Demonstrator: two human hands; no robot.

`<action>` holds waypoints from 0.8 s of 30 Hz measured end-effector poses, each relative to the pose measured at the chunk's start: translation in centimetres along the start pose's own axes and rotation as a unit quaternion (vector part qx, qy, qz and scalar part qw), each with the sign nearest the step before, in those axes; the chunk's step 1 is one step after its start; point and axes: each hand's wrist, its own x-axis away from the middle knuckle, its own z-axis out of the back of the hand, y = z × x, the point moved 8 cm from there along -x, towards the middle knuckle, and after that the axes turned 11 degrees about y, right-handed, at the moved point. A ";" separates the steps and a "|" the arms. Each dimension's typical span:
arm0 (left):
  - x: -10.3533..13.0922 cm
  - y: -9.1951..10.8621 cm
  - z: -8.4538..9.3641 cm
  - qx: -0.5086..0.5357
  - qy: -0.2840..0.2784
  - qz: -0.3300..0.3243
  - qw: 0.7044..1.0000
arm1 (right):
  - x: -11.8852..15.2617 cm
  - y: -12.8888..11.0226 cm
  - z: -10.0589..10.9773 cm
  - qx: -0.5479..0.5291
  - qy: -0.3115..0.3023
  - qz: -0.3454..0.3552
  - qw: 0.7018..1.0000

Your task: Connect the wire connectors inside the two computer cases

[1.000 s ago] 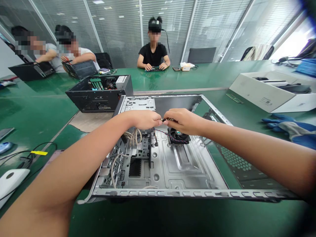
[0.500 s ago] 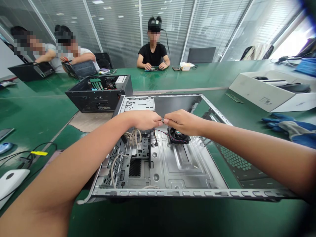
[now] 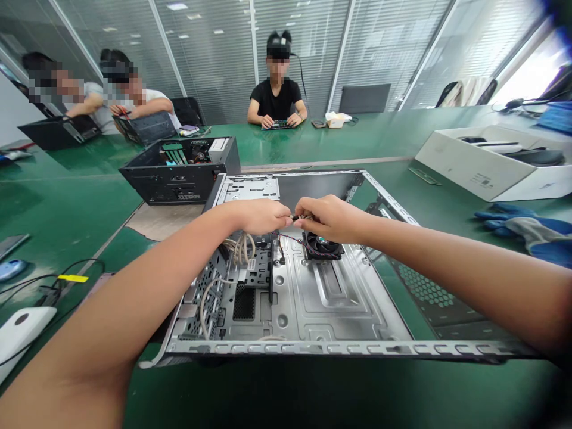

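An open metal computer case (image 3: 313, 347) lies flat before me. Above its far half, my left hand (image 3: 267, 217) is closed in a pinch, fingertips almost meeting those of my right hand (image 3: 328, 218). Between the fingertips is a small dark piece with a bit of greyish cable, too small to name; the right fingers are closed round it. A black fan (image 3: 324, 245) sits in the case just below my right hand. Beige cables (image 3: 242, 249) hang in a bundle below my left hand, and a thin dark cable with a small connector (image 3: 282, 257) lies near the drive bracket.
Behind on the left stands another black case (image 3: 179, 179). A white box (image 3: 487, 170) and blue-grey gloves (image 3: 531, 229) are on the right. A white device (image 3: 27, 333) and cables lie at the left. Three people work across the green table (image 3: 357, 143).
The fingers of my right hand have shifted and lifted slightly, and more of the greyish cable shows between them. My left hand has barely moved.
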 end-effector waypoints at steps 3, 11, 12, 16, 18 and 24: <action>0.0 0.1 0.1 -0.002 0.002 -0.003 1.000 | -0.1 -0.2 0.1 -0.005 0.008 0.021 1.000; 0.1 0.2 0.1 -0.005 -0.009 0.000 1.000 | -0.3 -0.4 0.1 -0.013 0.015 0.039 0.999; 0.1 0.2 0.1 -0.005 -0.009 -0.002 1.000 | -0.3 -0.4 0.0 -0.013 0.008 0.031 0.999; 0.2 0.4 0.1 -0.006 -0.011 -0.002 1.000 | -0.3 -0.5 -0.1 -0.008 -0.013 0.010 1.000; 0.2 0.5 0.2 -0.005 -0.009 0.000 1.000 | -0.3 -0.5 -0.1 -0.006 -0.018 0.007 1.000; 0.1 0.7 0.2 -0.006 -0.005 -0.012 1.000 | -0.4 -0.4 0.0 -0.010 -0.021 0.000 1.000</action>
